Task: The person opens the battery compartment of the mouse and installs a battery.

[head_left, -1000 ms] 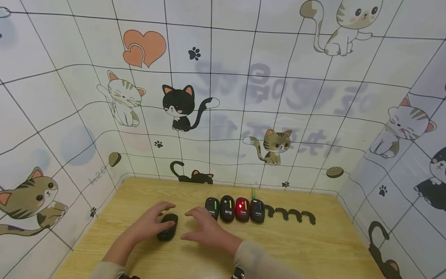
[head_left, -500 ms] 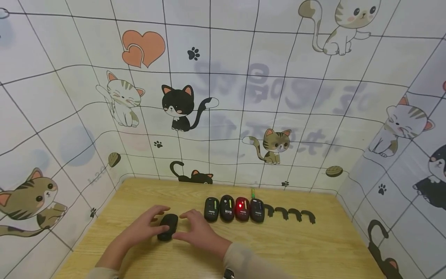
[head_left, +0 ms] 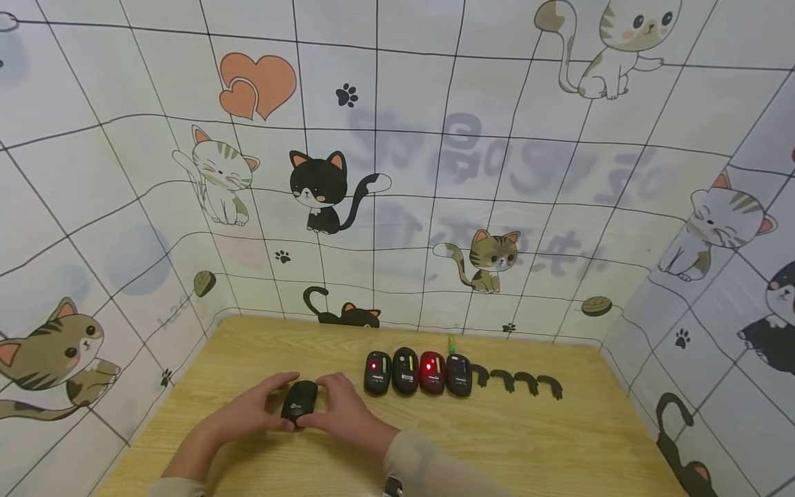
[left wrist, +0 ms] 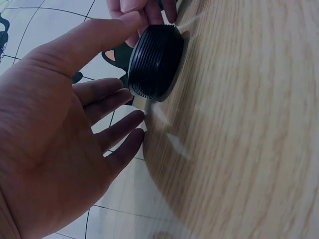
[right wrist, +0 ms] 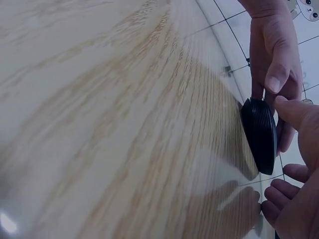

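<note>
A black computer mouse (head_left: 301, 402) lies top side up toward the left of the table, a small logo showing on its near part. Its ribbed side faces the camera in the left wrist view. My left hand (head_left: 250, 407) curves along its left side, thumb by the near edge and fingers loosely extended near the far end. From the right, my right hand (head_left: 348, 417) spans the mouse between the thumb at its near end and the fingers at its far right corner. In the right wrist view, the right thumb (right wrist: 288, 105) is right at the edge of the mouse.
Right of the hands, a row of upturned mice stands close together: black ones (head_left: 377, 376) and a red one (head_left: 433, 375). A small green stick (head_left: 451, 344) lies behind the row's right end. Several curved black pieces (head_left: 526, 383) follow. Cat-print sheeting (head_left: 404, 269) encloses the wooden table (head_left: 497, 442).
My right hand has moved left to the mouse and its thumb has reached the near end. My left hand has shifted slightly nearer. A red light now shows under the leftmost upturned mouse.
</note>
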{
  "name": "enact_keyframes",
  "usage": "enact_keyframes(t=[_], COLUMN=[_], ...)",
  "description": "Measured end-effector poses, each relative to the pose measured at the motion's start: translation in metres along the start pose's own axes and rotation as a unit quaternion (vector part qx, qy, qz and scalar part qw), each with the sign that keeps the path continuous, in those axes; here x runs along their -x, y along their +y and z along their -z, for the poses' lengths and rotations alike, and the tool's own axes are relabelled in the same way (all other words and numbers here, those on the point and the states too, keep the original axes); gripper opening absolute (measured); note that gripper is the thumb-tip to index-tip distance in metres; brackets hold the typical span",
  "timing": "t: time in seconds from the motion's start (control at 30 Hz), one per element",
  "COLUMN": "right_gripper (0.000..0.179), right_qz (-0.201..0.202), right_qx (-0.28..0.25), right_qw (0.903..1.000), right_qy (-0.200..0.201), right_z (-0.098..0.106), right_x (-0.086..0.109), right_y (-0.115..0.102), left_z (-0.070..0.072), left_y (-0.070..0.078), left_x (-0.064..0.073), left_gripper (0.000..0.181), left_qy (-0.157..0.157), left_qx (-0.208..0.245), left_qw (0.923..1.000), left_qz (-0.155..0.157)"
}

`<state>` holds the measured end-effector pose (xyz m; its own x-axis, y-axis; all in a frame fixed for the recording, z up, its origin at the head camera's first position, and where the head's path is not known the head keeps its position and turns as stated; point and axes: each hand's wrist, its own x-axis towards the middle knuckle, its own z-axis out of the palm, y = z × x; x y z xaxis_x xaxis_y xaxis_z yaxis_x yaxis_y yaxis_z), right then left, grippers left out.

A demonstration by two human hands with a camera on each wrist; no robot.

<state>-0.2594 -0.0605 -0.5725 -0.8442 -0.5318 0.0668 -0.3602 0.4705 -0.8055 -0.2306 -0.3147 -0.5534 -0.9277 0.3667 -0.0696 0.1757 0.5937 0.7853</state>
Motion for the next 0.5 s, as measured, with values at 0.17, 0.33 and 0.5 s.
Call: enact_keyframes(t=[0.17, 0.33, 0.5], right_gripper=[0.078, 0.084, 0.086], right_qz=[0.007, 0.026, 0.031], right_qx=[0.010, 0.061, 0.075], right_qw=[0.9999, 0.9978, 0.9966], right_qy=[0.001, -0.003, -0.011], right_z=[-0.0052, -0.0096, -0.0101], right_x=[-0.0039, -0.0052, -0.0060], right_y=[-0.0021, -0.0021, -0.0024], left_z=[0.0001, -0.0005, -0.0020], left_y=[0.0009, -0.0022, -0.0079], left_x=[0.0009, 0.0015, 0.0008], left_gripper=[0.103, 0.102, 0.094], left_qy=[-0.017, -0.032, -0.020], left_qx=[0.004, 0.018, 0.009], left_qw=[0.9998, 0.9992, 0.9993], left_qz=[-0.004, -0.014, -0.030])
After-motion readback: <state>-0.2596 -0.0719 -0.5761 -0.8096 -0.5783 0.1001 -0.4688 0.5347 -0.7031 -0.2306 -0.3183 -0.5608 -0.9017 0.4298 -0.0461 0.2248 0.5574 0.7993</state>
